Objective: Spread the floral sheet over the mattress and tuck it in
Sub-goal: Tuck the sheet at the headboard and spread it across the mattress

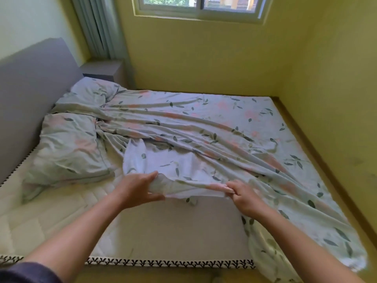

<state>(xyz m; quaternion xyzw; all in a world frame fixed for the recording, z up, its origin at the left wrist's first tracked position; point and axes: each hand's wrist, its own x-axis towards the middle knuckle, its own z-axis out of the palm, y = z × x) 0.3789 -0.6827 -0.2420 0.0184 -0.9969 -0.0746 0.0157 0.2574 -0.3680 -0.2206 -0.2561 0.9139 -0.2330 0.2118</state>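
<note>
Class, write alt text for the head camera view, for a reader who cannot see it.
Both hands, left hand and right hand, grip the bunched edge of a floral sheet that covers only the far and right side of a bare mattress. Two matching pillows lie by the grey headboard.

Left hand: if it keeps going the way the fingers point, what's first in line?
The left hand points up-right; beyond the edge it grips, it would likely meet the bunched floral sheet first. Depth is uncertain.

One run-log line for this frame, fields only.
left hand: grips sheet edge | right hand: grips sheet edge | floral sheet: bunched diagonally | mattress: near-left part bare | tuck: not started
</note>
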